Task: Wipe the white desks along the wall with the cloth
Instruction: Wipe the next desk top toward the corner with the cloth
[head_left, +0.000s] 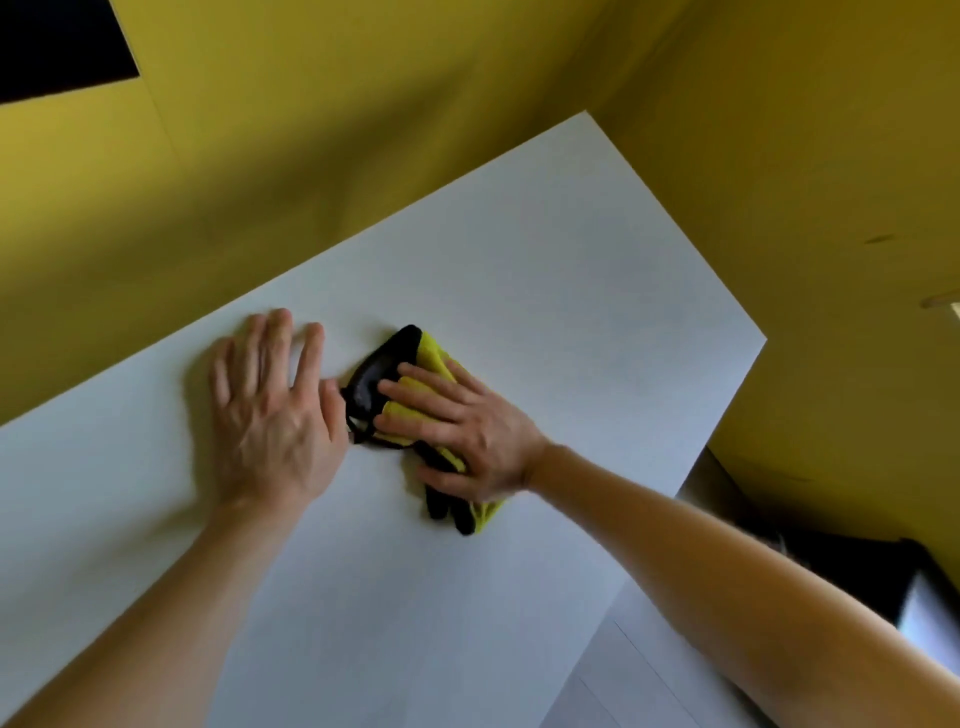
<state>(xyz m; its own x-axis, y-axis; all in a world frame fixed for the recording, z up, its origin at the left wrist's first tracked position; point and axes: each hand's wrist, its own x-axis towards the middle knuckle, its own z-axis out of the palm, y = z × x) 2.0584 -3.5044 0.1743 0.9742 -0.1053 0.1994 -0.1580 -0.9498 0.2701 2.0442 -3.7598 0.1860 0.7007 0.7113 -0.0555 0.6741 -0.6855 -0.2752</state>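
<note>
The cloth (429, 347), yellow with black edging, lies bunched on the white desk (545, 249), about midway between the desk's wall edge and its front edge. The right hand (462, 431) lies flat on top of it, fingers straight and a little spread, pressing it down rather than gripping it. The cloth pokes out past the fingertips, where a black fold shows, and again on the thumb side, where a black and yellow corner sticks out towards the person. The left hand (270, 410) rests palm down on the bare desk just left of the cloth, fingers straight and apart, holding nothing. Its thumb sits right against the cloth's black edge, though I cannot tell whether it touches. Both forearms are bare and reach in from the near side. The desk stands in a corner, backed by a yellow wall (363, 130) with a dark panel (52, 41) high on it at the left.
</note>
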